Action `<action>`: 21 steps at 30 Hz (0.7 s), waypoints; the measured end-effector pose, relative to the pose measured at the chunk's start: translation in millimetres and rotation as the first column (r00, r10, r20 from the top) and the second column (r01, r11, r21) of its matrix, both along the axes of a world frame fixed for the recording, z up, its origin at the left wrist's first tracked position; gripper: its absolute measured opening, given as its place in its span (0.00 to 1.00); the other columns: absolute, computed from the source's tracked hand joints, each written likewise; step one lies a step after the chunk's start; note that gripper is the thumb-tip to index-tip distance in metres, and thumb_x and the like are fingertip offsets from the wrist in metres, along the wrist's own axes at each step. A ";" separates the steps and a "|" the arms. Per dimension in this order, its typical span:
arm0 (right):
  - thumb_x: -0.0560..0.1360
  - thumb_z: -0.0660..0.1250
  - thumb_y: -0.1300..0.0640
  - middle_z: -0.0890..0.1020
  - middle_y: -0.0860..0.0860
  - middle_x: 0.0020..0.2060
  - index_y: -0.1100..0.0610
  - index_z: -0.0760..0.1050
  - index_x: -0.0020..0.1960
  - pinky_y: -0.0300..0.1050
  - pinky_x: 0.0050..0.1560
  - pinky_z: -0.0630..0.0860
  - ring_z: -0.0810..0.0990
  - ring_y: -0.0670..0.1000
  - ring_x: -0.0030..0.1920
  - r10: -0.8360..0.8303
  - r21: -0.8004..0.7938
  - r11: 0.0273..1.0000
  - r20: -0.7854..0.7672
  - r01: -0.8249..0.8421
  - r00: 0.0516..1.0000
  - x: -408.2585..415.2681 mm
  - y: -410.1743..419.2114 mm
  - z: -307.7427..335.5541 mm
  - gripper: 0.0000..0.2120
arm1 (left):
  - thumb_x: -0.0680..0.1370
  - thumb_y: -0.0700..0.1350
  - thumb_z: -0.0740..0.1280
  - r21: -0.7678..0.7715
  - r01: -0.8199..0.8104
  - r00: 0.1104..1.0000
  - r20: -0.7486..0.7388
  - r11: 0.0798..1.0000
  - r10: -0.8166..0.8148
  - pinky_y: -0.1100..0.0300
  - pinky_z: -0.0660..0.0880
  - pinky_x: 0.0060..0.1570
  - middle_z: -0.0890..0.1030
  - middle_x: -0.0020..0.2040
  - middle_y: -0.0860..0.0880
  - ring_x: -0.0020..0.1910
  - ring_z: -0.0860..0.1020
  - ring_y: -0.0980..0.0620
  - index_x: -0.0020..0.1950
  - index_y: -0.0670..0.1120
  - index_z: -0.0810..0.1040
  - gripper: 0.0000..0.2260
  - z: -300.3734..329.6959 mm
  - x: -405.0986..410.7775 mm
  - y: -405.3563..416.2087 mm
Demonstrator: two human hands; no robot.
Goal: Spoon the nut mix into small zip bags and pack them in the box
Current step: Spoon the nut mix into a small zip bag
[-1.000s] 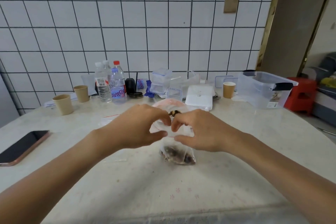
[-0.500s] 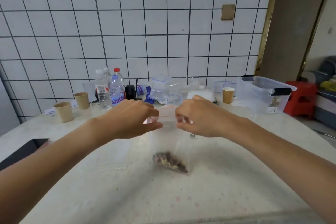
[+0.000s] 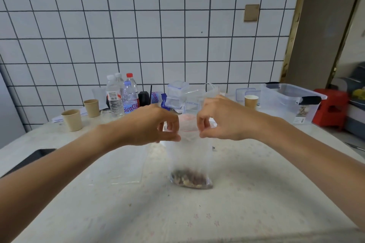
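Head view: you have lifted the zip bag upright, left hand and right hand pinching its top, ready for sealing.

Zip bag upright mid-worktop, nut mix in its bottom, bottles and cups behind left, box behind right

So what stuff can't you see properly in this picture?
- Zip bag, head view: both hands pinch its top, so whether the seal is shut stays hidden.
- Nut mix: too small and blurred to tell the kinds.
- Clear box: contents unclear.
- Dark flat thing: left arm covers most of it.
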State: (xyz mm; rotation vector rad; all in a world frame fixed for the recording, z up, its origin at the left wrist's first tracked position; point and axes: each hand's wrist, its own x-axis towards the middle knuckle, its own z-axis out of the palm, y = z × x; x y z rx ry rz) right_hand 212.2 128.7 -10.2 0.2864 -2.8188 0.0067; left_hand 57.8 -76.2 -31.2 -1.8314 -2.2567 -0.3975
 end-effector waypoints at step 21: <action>0.72 0.79 0.61 0.82 0.48 0.38 0.53 0.80 0.41 0.49 0.48 0.80 0.81 0.50 0.40 0.053 -0.401 0.915 0.243 0.051 0.968 14.9 0.4 4.5 0.08 | 0.76 0.55 0.76 -0.093 0.023 0.961 0.278 0.995 0.003 0.66 0.74 0.35 0.85 0.42 0.51 0.31 0.83 0.55 0.48 0.48 0.80 0.13 -0.2 5.5 25.9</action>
